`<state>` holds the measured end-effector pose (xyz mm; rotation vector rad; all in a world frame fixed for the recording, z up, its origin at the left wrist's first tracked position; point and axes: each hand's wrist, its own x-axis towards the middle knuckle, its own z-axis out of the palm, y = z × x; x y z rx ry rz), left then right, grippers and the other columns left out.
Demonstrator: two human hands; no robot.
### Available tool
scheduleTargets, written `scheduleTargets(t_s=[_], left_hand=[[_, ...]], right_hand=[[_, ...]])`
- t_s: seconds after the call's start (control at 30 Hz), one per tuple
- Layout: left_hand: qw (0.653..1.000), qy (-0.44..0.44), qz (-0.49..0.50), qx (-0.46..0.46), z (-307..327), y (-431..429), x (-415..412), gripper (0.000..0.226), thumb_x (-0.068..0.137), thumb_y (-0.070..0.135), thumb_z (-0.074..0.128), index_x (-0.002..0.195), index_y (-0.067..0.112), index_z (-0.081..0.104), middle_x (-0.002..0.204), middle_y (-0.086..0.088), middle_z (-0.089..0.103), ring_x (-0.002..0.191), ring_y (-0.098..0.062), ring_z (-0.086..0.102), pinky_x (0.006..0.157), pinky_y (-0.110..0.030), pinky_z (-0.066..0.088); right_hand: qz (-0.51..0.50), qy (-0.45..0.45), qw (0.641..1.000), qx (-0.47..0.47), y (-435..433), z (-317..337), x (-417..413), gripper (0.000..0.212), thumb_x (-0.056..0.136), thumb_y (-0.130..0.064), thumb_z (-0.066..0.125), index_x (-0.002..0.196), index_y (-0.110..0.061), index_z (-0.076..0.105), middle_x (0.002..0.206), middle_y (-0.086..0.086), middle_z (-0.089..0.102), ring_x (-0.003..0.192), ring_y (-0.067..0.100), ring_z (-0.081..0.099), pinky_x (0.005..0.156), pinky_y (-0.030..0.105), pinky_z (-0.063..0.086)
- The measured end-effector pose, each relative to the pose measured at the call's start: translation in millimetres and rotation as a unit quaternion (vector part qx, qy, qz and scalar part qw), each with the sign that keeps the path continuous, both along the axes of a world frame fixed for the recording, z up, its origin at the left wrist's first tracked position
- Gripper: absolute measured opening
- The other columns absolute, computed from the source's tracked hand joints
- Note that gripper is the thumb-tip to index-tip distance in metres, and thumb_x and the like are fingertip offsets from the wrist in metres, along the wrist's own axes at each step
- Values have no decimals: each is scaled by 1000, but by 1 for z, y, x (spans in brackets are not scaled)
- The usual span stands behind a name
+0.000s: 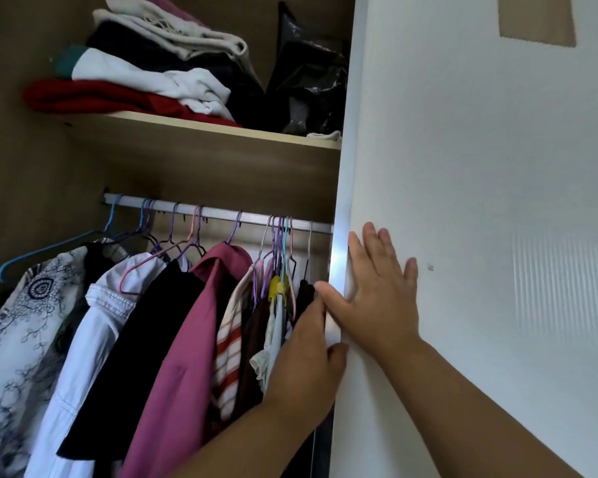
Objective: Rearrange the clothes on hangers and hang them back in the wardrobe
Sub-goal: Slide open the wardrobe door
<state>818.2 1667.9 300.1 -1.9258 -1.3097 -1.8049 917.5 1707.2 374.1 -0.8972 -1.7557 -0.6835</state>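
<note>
Left hand [304, 357] grips the door [463, 167] edge, right hand [373, 298] flat on it, beside clothes [187, 322].

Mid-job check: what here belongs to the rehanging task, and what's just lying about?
Job: hanging clothes, hangers, rail, sliding door, left hand gripping its edge, right hand flat on it.
Lying about: folded clothes and black bag on the upper shelf.

clothes [183, 322]: mixed colours, hung close on hangers [195, 238] | wardrobe rail [221, 214]: beneath shelf
</note>
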Motion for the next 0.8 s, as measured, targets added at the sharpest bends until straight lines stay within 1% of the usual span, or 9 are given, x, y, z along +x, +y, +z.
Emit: scheduleTargets(t_s=[0.07,0.13,0.27,0.4,0.47,0.57,0.67,0.73,0.8], left_hand=[[1000,5,-8,0,-1,4,11,73,86,12,56,148,32,21,146,23,35,133,11,29,111,-16,27],[1000,4,-14,-4,-1,8,21,77,88,12,55,150,34,14,148,28,28,133,15,23,106,-6,21],[1000,3,-26,-2,-3,15,40,78,89,15,54,149,39,9,147,28,30,132,11,30,108,-16,31],[1000,14,-16,16,-5,22,52,78,91,16,53,151,34,7,154,24,17,139,12,12,116,-23,22],[1000,10,-12,18,-7,24,53,77,91,18,53,150,35,7,153,24,21,138,10,18,114,-21,26],[1000,8,-14,6,-7,22,51,72,92,19,54,149,37,13,145,25,35,129,9,36,105,-16,35],[1000,17,-17,0,-2,18,51,68,91,18,57,146,38,21,138,24,43,123,5,45,102,-20,41],[999,24,-24,-20,1,14,49,72,90,16,58,145,40,20,140,23,42,124,2,44,103,-20,38],[996,55,-31,-59,3,8,41,76,88,13,58,146,41,17,144,19,39,128,-1,41,104,-17,33]], right_hand=[[1,7,1000,-9,1,1,10,80,82,-68,24,150,-28,8,159,-6,-4,145,11,-13,114,48,-3],[9,12,1000,-19,2,1,21,78,82,-65,25,150,-29,11,159,-8,-4,146,11,-10,115,48,-2],[17,25,999,-23,8,0,39,75,85,-61,31,150,-28,15,159,-8,-2,146,10,-9,116,48,-1],[12,32,999,-20,11,-2,49,74,86,-59,34,150,-27,14,159,-8,-2,146,10,-9,116,48,-1],[9,27,999,-24,12,-1,49,74,87,-59,34,150,-28,13,159,-8,-4,146,10,-10,116,48,-2],[5,27,999,-25,10,-1,47,77,82,-61,27,150,-28,12,159,-7,-4,146,12,-9,115,49,-2],[0,37,999,-25,9,-2,46,79,80,-62,22,150,-27,11,159,-5,-3,146,14,-8,115,49,-1],[-10,36,999,-27,9,-2,46,79,81,-63,22,151,-27,11,159,-4,-2,147,16,-6,115,50,0],[-26,31,999,-18,7,-2,47,75,87,-62,28,151,-25,12,160,-1,0,147,18,-4,115,51,2]])
